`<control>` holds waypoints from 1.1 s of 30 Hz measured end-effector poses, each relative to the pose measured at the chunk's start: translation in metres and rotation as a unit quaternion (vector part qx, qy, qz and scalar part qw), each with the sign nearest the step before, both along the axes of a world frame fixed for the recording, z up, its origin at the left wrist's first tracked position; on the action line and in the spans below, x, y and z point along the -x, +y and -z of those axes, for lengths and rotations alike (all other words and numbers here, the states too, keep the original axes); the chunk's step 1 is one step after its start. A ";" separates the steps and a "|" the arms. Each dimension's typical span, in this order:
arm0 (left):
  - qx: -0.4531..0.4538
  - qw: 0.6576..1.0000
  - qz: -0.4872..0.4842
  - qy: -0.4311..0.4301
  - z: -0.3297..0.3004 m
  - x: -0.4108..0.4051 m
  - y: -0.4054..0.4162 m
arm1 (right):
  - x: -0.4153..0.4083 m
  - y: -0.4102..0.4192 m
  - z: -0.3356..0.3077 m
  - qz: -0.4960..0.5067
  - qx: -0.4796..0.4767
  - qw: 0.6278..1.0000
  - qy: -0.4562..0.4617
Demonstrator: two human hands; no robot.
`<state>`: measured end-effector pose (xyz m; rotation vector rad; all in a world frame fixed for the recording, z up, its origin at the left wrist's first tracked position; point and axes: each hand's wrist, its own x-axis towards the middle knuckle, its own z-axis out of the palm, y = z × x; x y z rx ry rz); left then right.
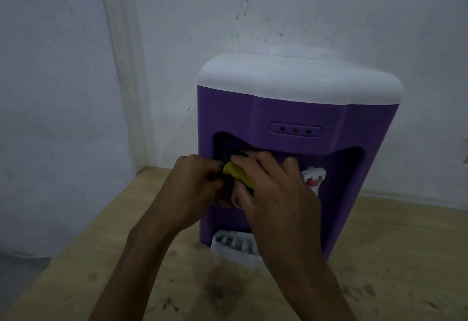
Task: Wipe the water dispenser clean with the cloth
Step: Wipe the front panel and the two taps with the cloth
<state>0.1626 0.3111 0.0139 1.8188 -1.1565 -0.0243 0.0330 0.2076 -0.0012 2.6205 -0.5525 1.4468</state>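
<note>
The water dispenser (291, 123) stands on the tabletop (392, 257) by the wall. You work the yellow cloth (236, 174) into its left tap recess, your right hand (268, 189) curled round the cloth; your left hand (200, 181) pinches something dark there, probably steadying the tap.

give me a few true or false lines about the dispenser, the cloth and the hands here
1. The water dispenser has a purple body and a white top. True.
2. The cloth is red. False: it is yellow.
3. Both the left hand and the right hand are at the tap recess. True.
4. The dispenser stands on the floor. False: it stands on a wooden table.
5. The drip tray is purple. False: it is white.
</note>
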 end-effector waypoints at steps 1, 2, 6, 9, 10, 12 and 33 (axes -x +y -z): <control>0.002 1.000 0.006 -0.004 -0.001 0.001 0.000 | 0.006 -0.002 0.000 0.001 -0.005 1.000 -0.008; 0.004 1.000 0.011 -0.007 -0.002 0.003 0.000 | 0.013 -0.005 0.000 0.004 -0.011 1.000 -0.017; 0.017 0.999 0.021 0.029 -0.005 0.006 0.001 | 0.026 -0.013 0.000 0.016 -0.018 0.999 -0.025; 0.010 1.000 0.013 0.027 -0.004 0.005 0.001 | 0.012 -0.003 0.000 -0.007 0.005 1.000 -0.012; 0.009 1.000 0.010 0.027 -0.005 0.006 0.002 | 0.006 0.002 0.000 -0.027 -0.006 1.000 -0.008; 0.009 0.999 0.009 0.036 -0.006 0.006 0.003 | -0.001 0.006 0.000 -0.054 -0.039 0.998 -0.012; -0.003 1.000 0.010 0.026 0.001 -0.001 0.000 | 0.006 -0.011 0.003 -0.081 -0.083 0.992 -0.053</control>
